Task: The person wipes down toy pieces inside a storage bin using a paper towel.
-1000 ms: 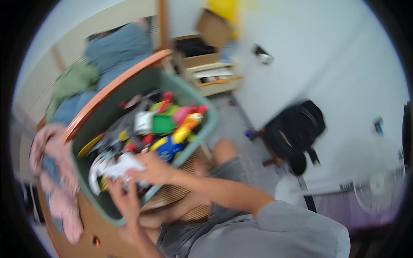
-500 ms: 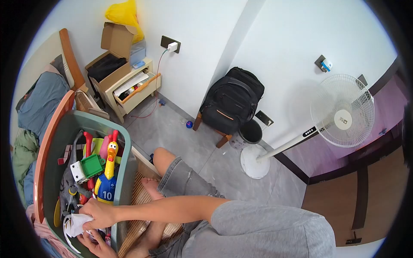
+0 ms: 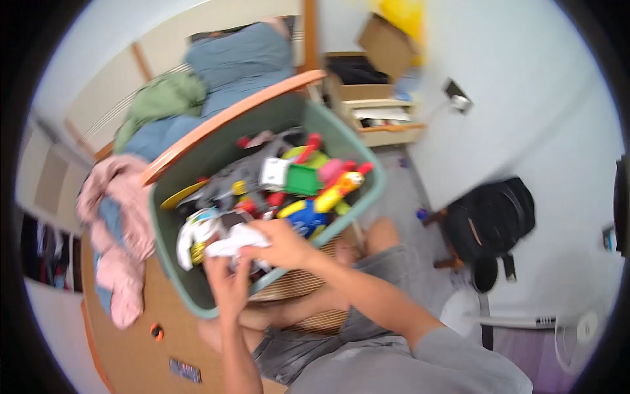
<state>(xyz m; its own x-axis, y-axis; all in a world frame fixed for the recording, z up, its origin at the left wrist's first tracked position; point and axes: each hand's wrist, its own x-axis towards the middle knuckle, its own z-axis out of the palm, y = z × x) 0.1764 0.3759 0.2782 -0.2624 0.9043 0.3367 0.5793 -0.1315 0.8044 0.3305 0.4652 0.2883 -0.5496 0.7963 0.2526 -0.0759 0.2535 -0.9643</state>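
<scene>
A crumpled white tissue [image 3: 235, 241] is pinched in my right hand [image 3: 282, 243], over the near side of a green storage bin [image 3: 367, 197]. My left hand [image 3: 228, 285] is just below, its fingers curled against the tissue's underside; what they grip is hidden and blurred. Several toys fill the bin: a yellow rubber chicken [image 3: 335, 196] in a blue shirt, a green and white toy truck [image 3: 302, 179], grey figures [image 3: 226, 180], and a white rounded toy [image 3: 190, 240] beside my hands. The bin's orange lid edge [image 3: 230, 121] stands along its far side.
The bin stands on a bed mat [image 3: 144, 341] with a remote [image 3: 185, 370] and a small orange-black roll [image 3: 157, 331]. Pink bedding [image 3: 121, 230] lies to the left. A black backpack [image 3: 492, 223], a fan [image 3: 577, 328] and an open-drawer cabinet [image 3: 387, 134] stand on the right.
My view has swung left, so the bin now appears nearer the middle and the fan has moved down to the right. My hands stay together at the white tissue.
</scene>
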